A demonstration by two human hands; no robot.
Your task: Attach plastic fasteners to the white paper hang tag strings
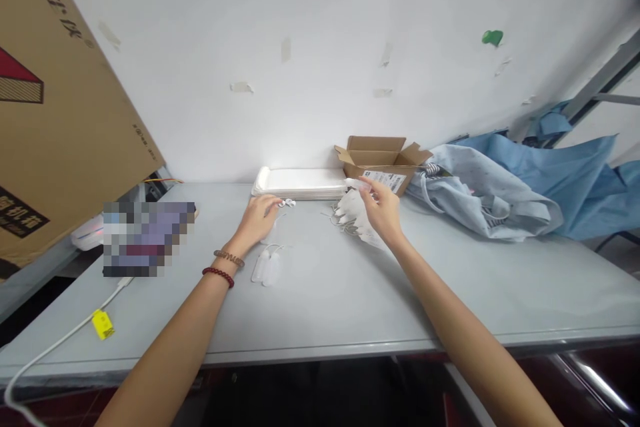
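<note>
My right hand (384,211) pinches a translucent white plastic tag (357,183) between thumb and fingertips. Below and beside that hand lies a fanned pile of similar tags (349,212) with thin strings at one end. My left hand (259,219) rests on the table with its fingers drawn together, the tips beside several small white pieces (288,203). What those fingers hold, if anything, cannot be made out. Another clear tag (271,232) lies partly under the left hand. Nearer to me, two stringed tags (271,269) lie side by side.
A stack of white sheets or sleeves (305,180) lies against the wall. Right of it stands an open cardboard box (383,159), then bunched light-blue cloth (487,193). A blurred-out device (155,237) with a white cable (70,333) and a large carton (75,113) are at left.
</note>
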